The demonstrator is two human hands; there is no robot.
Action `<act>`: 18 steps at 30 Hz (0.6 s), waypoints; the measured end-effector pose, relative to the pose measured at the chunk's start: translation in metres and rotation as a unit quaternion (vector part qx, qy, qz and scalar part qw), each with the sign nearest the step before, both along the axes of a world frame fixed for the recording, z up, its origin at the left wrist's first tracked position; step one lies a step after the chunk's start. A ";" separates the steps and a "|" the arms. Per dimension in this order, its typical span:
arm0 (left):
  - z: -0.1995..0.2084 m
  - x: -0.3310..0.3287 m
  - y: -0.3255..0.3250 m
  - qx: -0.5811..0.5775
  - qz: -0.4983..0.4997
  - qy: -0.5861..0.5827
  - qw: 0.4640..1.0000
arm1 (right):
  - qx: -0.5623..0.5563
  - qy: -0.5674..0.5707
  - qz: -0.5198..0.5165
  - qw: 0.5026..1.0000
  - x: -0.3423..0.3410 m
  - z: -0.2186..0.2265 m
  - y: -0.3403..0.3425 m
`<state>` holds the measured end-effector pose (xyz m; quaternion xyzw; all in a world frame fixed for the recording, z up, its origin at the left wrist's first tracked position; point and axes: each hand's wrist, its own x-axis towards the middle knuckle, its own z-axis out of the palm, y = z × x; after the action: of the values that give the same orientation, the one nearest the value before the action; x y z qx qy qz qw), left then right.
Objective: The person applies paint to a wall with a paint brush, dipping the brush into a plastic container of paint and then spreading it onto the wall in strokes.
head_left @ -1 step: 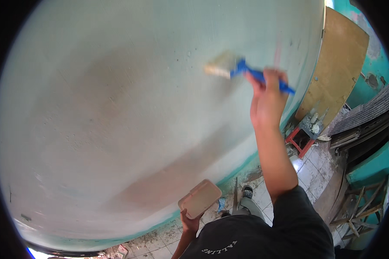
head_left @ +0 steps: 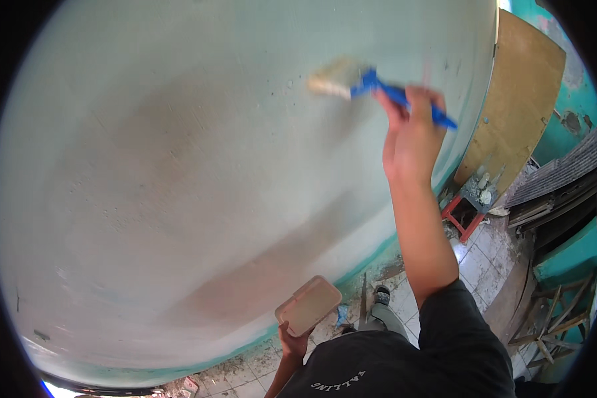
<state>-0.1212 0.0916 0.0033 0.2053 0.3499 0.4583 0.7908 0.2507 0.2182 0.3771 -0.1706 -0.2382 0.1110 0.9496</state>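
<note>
My right hand (head_left: 414, 136) is wrapped round the blue handle of a wide paintbrush (head_left: 398, 95), held out at the upper right. Its pale bristles, blurred by motion, point left against the whitish-green wall (head_left: 199, 146). Whether the bristle tips press on the wall, I cannot tell. Low in front of my body, my left hand (head_left: 294, 339) grips a shallow rectangular plastic tub (head_left: 310, 306) by its near edge. The tub's inside looks pale beige; how full it is does not show.
On the right a tan board (head_left: 517, 93) leans upright, with a small red stool (head_left: 463, 215) below it bearing messy whitish lumps. Grey corrugated sheets (head_left: 560, 169) and a wooden frame (head_left: 554, 325) stand farther right. Dirty white tiles (head_left: 477, 262) cover the floor around my feet.
My right hand and the paintbrush have moved slightly upward along the wall. The left hand and tub are almost where they were.
</note>
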 end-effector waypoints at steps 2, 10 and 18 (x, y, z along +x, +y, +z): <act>0.004 0.004 0.002 0.016 -0.017 -0.005 1.000 | 0.050 -0.028 0.005 0.998 -0.005 0.044 0.003; 0.018 0.002 -0.005 0.019 0.011 -0.004 1.000 | -0.108 0.066 0.021 0.992 -0.008 -0.121 -0.003; 0.008 -0.009 -0.005 0.018 -0.025 -0.001 1.000 | -0.336 0.158 0.022 0.928 -0.042 -0.325 -0.023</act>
<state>-0.1301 0.0867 0.0111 0.2279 0.3353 0.4453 0.7983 0.2086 0.1953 0.0525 -0.4548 -0.0377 0.2310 0.8592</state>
